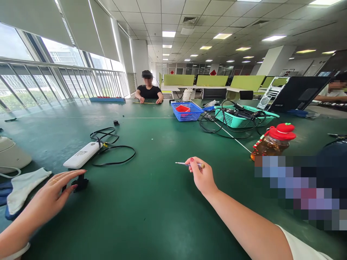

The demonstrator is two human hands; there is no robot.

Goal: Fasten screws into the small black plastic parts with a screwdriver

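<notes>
My right hand is closed around a small screwdriver with a slim translucent handle. Its thin metal tip points left, held above the green tabletop. At the left, my left hand is stretched out with thumb and fingers apart. The fingertips are at a small black object standing on the table, perhaps a clip or mount; whether they press on it I cannot tell. Just behind that hand lies a white power strip with a looped black cord.
A blue basket and a teal basket full of cables stand further back. A red-lidded jar is at the right. Cloth and a white device lie left. A person sits across the table.
</notes>
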